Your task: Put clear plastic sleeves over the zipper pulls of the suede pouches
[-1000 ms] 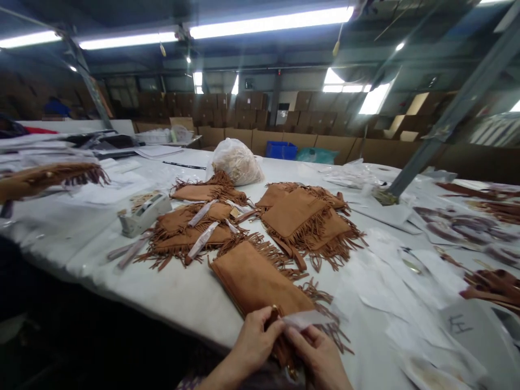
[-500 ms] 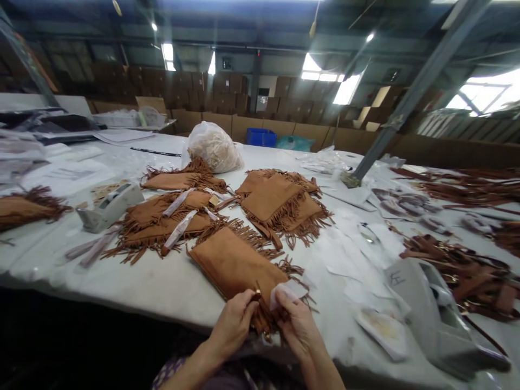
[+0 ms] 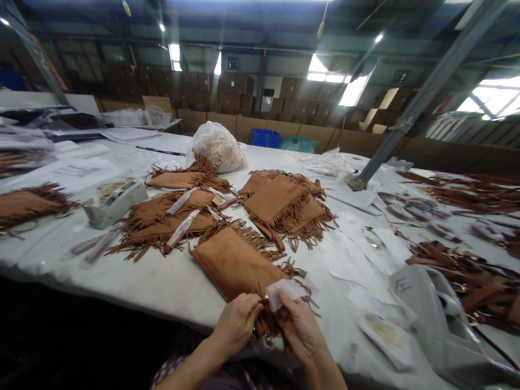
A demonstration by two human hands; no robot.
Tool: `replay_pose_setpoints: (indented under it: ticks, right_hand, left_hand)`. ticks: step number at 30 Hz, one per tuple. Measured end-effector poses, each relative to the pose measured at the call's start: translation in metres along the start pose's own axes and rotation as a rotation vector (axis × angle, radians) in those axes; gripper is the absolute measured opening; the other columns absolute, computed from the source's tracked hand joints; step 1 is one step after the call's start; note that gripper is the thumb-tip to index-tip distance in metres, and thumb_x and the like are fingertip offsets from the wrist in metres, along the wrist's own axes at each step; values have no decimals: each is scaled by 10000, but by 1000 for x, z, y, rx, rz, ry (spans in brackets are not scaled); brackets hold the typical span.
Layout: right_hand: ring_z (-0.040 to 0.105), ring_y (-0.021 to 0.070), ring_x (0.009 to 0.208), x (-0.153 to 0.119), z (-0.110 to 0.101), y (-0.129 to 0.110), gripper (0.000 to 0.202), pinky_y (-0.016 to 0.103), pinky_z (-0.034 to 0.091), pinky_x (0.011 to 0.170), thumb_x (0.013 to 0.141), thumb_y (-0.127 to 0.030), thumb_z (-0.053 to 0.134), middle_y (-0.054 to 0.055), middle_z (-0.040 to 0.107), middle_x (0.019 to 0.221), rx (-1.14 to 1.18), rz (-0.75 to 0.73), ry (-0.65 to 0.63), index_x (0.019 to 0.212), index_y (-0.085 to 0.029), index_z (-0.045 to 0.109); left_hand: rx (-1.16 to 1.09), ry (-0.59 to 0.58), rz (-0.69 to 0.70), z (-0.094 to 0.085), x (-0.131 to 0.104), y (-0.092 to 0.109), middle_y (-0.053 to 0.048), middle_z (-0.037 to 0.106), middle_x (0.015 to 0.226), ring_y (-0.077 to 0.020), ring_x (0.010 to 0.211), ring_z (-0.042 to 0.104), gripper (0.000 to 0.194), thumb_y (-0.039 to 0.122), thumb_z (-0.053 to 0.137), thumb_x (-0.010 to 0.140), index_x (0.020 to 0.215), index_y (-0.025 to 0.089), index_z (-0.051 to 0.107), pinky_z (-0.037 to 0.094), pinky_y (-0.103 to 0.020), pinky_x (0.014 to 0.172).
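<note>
A tan fringed bag (image 3: 239, 262) lies slanted at the table's front edge. At its near end my left hand (image 3: 238, 320) is closed, fingertips pinched on the bag's brown strap. Between the thumb and fingers of my right hand (image 3: 299, 327) is a small piece of white tissue paper (image 3: 280, 292), held against the strap end. Brown leather strips and a small gold metal piece (image 3: 268, 340) hang below, between both hands. My fingers partly hide the strap and its fittings.
More fringed bags (image 3: 276, 197) lie behind, some with wrapped straps. Tape dispensers stand at left (image 3: 116, 203) and right (image 3: 442, 319). White paper sheets (image 3: 345, 254) lie to the right, near a heap of brown straps (image 3: 479, 281). A grey post (image 3: 406, 124) rises beyond.
The tissue paper in my right hand has moved slightly left and closer to my left fingers, now covering the metal fitting that showed there. The view has shifted a little.
</note>
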State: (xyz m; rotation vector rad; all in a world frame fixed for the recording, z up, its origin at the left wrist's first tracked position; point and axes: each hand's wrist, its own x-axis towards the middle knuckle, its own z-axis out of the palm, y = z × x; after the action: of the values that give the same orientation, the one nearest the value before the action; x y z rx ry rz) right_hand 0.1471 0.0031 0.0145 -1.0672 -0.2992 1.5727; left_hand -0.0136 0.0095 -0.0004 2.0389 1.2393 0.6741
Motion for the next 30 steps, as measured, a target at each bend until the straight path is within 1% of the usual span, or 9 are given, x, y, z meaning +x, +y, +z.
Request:
replay_pose_setpoints:
  ticks: [6,13,17,20,22,24,26,28,30]
  right_hand:
    - [652,171,677,1,-1,-2,339,265,518,663,595,-317,842,50,725,786,-85,-56,-63,853,-145,705]
    - [657,197,667,-5,8,-1,349,301,525,669,606,-357,829,66,726,767,-213,-156,-120,854,-144,706]
    - [646,207,664,-7,8,2,371,303,526,641,610,-398,809,79,723,764,-437,-247,-92,836,-120,712]
    - [604,184,568,-10,4,8,352,266,495,538,628,-439,775,64,693,640,-670,-304,-25,705,-101,713]
    - [576,170,516,-11,2,12,346,245,466,488,625,-447,765,42,658,555,-760,-325,23,630,-106,707]
    - [572,165,507,-13,2,16,327,229,451,471,624,-441,760,27,643,529,-791,-335,45,612,-117,712]
    - [573,161,509,-14,3,18,313,219,443,464,630,-436,752,18,641,527,-795,-336,51,629,-125,720]
    - [578,162,515,-17,5,19,309,216,445,468,631,-431,751,17,645,536,-794,-339,56,655,-125,726]
    - [584,167,522,-20,7,20,309,222,454,477,631,-426,752,24,655,555,-791,-355,68,675,-121,725]
  left_hand:
    - [58,-22,0,0,3,1,-32,611,814,-181,784,553,306,283,292,966,819,205,549,370,-269,694]
    - [71,-44,25,-2,6,-1,-19,614,807,-167,755,539,316,299,291,971,807,208,546,360,-260,678]
    - [63,-57,36,-2,6,-5,-29,604,778,-170,738,534,344,313,295,967,759,193,540,366,-260,666]
    - [-3,-66,62,-4,7,-6,-32,604,768,-172,739,537,333,298,317,960,769,185,566,379,-258,681]
    - [-79,-71,77,-8,7,-4,-31,603,759,-170,740,542,300,268,353,947,779,183,586,391,-255,693]
    - [-167,-80,95,-14,4,-2,-31,602,794,-169,776,551,212,223,430,909,799,184,606,408,-248,720]
    - [-220,-48,92,-19,-3,-1,-43,589,911,-177,863,550,86,179,543,828,865,190,619,421,-247,768]
    - [-204,32,28,-23,-12,-1,-56,555,993,-194,924,538,196,161,619,754,947,195,609,424,-264,805]
    - [-155,74,-74,-24,-23,-2,-46,561,925,-196,863,547,189,185,618,760,947,197,598,423,-278,770]
